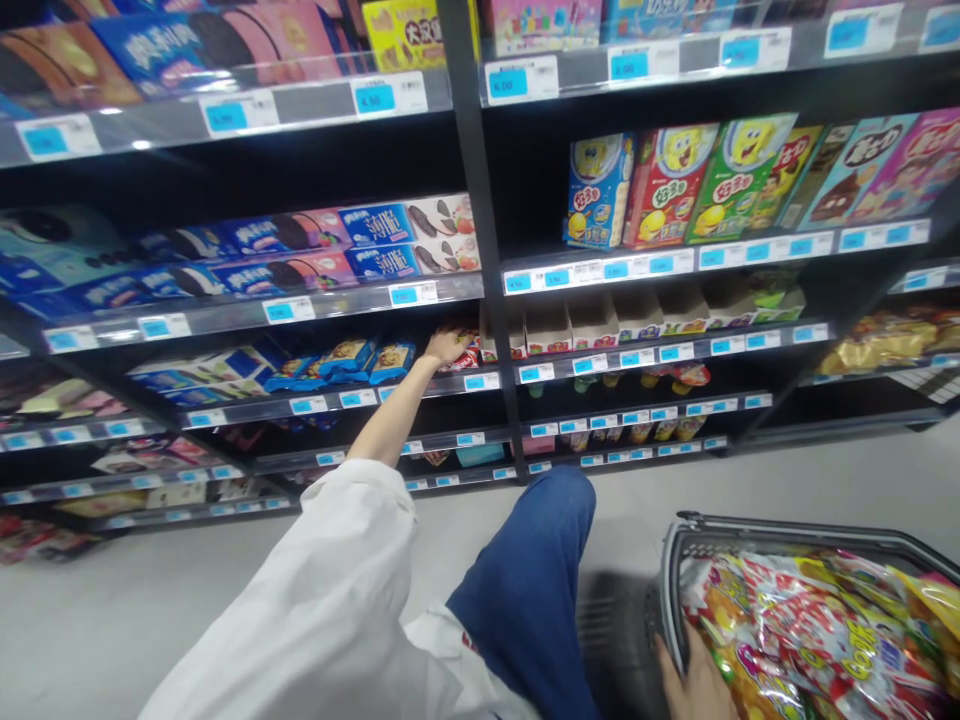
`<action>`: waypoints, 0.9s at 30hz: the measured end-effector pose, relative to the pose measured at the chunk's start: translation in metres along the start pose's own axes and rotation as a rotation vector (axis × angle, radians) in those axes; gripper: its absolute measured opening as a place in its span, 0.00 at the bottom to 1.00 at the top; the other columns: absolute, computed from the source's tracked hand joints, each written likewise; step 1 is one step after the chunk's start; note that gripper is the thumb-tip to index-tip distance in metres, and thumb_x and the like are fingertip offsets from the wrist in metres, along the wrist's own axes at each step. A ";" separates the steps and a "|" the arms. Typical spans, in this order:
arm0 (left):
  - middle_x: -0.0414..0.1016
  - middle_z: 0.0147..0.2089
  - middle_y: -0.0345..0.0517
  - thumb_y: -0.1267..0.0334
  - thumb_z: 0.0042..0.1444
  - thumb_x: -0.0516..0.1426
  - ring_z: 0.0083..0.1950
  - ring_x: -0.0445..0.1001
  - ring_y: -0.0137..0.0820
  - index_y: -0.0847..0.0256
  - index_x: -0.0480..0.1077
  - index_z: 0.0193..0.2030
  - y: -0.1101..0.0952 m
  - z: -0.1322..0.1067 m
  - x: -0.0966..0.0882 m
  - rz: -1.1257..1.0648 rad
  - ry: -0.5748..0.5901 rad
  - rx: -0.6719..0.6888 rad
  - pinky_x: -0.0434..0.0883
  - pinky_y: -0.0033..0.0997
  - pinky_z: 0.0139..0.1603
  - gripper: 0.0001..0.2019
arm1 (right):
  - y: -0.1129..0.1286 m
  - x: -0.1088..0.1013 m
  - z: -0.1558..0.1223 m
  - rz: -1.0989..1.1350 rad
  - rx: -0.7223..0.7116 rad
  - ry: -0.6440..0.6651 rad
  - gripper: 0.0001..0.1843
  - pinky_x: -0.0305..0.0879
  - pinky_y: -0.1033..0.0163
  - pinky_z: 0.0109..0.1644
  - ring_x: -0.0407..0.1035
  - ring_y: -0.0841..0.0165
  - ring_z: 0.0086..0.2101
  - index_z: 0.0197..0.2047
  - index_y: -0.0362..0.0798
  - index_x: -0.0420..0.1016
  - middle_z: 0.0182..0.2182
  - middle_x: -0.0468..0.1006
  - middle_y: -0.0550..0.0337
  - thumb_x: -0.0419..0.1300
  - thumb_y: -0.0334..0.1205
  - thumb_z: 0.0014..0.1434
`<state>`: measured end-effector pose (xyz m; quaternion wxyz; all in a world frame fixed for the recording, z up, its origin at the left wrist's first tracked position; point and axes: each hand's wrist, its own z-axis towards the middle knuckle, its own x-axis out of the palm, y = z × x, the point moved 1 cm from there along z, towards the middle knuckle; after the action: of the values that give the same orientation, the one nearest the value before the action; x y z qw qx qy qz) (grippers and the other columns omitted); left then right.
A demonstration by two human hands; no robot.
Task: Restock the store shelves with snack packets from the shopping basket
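Note:
My left hand (pixel 448 346) reaches into a middle shelf and lies over small red packets (pixel 471 356) beside the dark upright. Its fingers look stretched out across them, though the fingertips are hard to see. Blue snack packets (pixel 349 356) lie on the same shelf to the left. At the lower right, my right hand (pixel 697 682) is wrapped over the near-left rim of a dark shopping basket (pixel 673 570), the thumb outside. Shiny bags of snacks (pixel 821 625), mostly red, white and yellow, fill the basket.
Blue and pink biscuit boxes (pixel 300 235) line the shelf above my left hand. Across the upright (pixel 491 230) stand cartoon-printed boxes (pixel 675 185), with open cartons (pixel 592 325) below. My bent knee (pixel 559 500) is close to the lowest shelves. Pale floor (pixel 630 500) runs along the shelving.

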<state>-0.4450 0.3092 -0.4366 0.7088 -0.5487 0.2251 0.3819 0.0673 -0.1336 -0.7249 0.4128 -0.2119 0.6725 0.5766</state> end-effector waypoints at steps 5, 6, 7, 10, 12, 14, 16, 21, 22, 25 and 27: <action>0.74 0.64 0.56 0.50 0.61 0.59 0.67 0.68 0.48 0.61 0.75 0.59 -0.003 0.004 0.010 0.044 0.070 0.022 0.59 0.40 0.71 0.24 | 0.000 0.000 -0.001 0.010 0.013 0.013 0.44 0.69 0.39 0.59 0.73 0.40 0.55 0.61 0.36 0.69 0.55 0.77 0.34 0.43 0.67 0.61; 0.74 0.64 0.56 0.50 0.61 0.58 0.67 0.69 0.48 0.61 0.75 0.59 -0.004 0.004 0.011 0.048 0.074 0.027 0.59 0.40 0.71 0.24 | 0.000 0.001 -0.001 0.018 0.009 0.009 0.44 0.69 0.40 0.59 0.73 0.40 0.55 0.60 0.36 0.69 0.55 0.77 0.34 0.44 0.67 0.61; 0.74 0.64 0.56 0.50 0.62 0.58 0.67 0.69 0.48 0.61 0.75 0.59 -0.004 0.004 0.012 0.051 0.076 0.032 0.60 0.39 0.70 0.23 | -0.001 0.001 -0.001 0.025 0.005 0.001 0.43 0.69 0.40 0.59 0.73 0.41 0.55 0.60 0.36 0.69 0.55 0.77 0.34 0.44 0.67 0.61; 0.74 0.64 0.55 0.50 0.63 0.57 0.66 0.70 0.47 0.60 0.74 0.59 -0.004 0.003 0.014 0.061 0.081 0.044 0.60 0.39 0.70 0.23 | -0.003 0.002 -0.001 0.037 0.000 -0.009 0.42 0.69 0.39 0.59 0.73 0.41 0.54 0.59 0.37 0.69 0.54 0.78 0.34 0.45 0.67 0.60; 0.73 0.64 0.56 0.50 0.64 0.56 0.66 0.70 0.47 0.60 0.74 0.60 -0.005 0.003 0.015 0.075 0.079 0.046 0.60 0.40 0.70 0.23 | -0.003 0.002 0.000 0.035 0.013 0.009 0.43 0.69 0.39 0.59 0.73 0.40 0.55 0.59 0.37 0.69 0.55 0.77 0.33 0.44 0.67 0.61; 0.73 0.64 0.57 0.50 0.64 0.55 0.66 0.70 0.48 0.61 0.73 0.61 -0.005 0.002 0.016 0.095 0.072 0.044 0.60 0.42 0.70 0.24 | -0.003 0.002 0.000 0.036 0.028 0.040 0.44 0.68 0.39 0.60 0.72 0.40 0.56 0.61 0.36 0.68 0.56 0.76 0.33 0.43 0.67 0.61; 0.73 0.64 0.58 0.49 0.65 0.54 0.66 0.70 0.49 0.62 0.73 0.60 -0.007 0.001 0.017 0.118 0.067 0.043 0.60 0.43 0.70 0.24 | -0.002 0.002 0.001 0.039 0.039 0.058 0.46 0.67 0.39 0.61 0.71 0.40 0.57 0.62 0.34 0.67 0.56 0.75 0.32 0.43 0.67 0.61; 0.69 0.67 0.60 0.53 0.66 0.52 0.70 0.64 0.50 0.64 0.71 0.62 -0.017 -0.008 0.012 0.171 0.045 0.116 0.55 0.50 0.74 0.24 | 0.001 0.002 0.001 0.039 0.051 0.065 0.50 0.64 0.39 0.64 0.68 0.38 0.59 0.63 0.30 0.65 0.58 0.73 0.31 0.42 0.68 0.60; 0.66 0.70 0.59 0.55 0.66 0.51 0.73 0.59 0.50 0.63 0.69 0.64 -0.021 -0.011 0.009 0.181 0.027 0.151 0.49 0.53 0.76 0.24 | 0.002 0.002 0.000 0.036 0.051 0.066 0.49 0.65 0.39 0.63 0.69 0.39 0.59 0.64 0.29 0.65 0.58 0.74 0.31 0.41 0.68 0.60; 0.61 0.73 0.52 0.66 0.61 0.50 0.77 0.51 0.46 0.62 0.69 0.66 -0.033 -0.019 0.003 0.201 0.029 0.280 0.36 0.53 0.79 0.25 | 0.007 -0.001 -0.003 0.012 0.033 0.038 0.46 0.68 0.41 0.60 0.71 0.41 0.56 0.62 0.30 0.66 0.56 0.75 0.31 0.41 0.65 0.62; 0.69 0.69 0.50 0.71 0.56 0.51 0.74 0.59 0.43 0.63 0.75 0.59 -0.039 -0.024 0.001 0.207 0.104 0.358 0.44 0.46 0.80 0.25 | 0.011 -0.004 -0.005 -0.013 0.006 0.001 0.44 0.69 0.42 0.59 0.73 0.42 0.55 0.62 0.32 0.68 0.55 0.77 0.32 0.42 0.64 0.63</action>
<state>-0.4113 0.2830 -0.4214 0.7392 -0.4070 0.3810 0.3778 0.0594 -0.1363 -0.7149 0.4167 -0.2153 0.6731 0.5718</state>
